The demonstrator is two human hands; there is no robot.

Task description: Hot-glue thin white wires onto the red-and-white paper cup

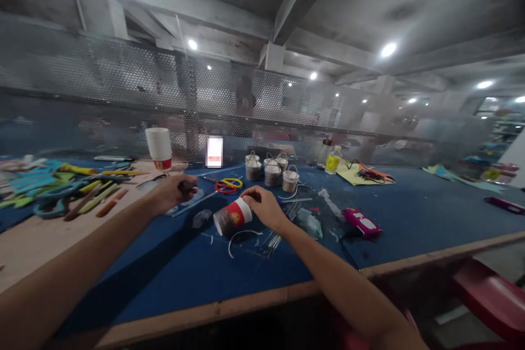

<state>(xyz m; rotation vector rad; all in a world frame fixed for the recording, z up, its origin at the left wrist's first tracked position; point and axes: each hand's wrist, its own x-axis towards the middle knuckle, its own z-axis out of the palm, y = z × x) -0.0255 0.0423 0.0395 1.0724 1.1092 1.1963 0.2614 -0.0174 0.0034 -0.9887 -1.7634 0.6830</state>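
A paper cup (233, 216) with a red band and a dark lower part lies tilted near the middle of the blue table. My right hand (264, 208) pinches its white rim. Further left, my left hand (176, 194) is curled round something small and dark that I cannot make out, above some clear plastic. Scissors with red and yellow handles (225, 185) lie behind the cup. A curved white strip (241, 238) rests in front of it, and thin metal rods (279, 229) lie under my right wrist.
Several small cups with looped handles (273, 174) stand behind. A stack of white cups (158, 145) is at the back left, near assorted tools (84, 188). At right are a magenta device (362, 222) and a yellow-labelled bottle (333, 160).
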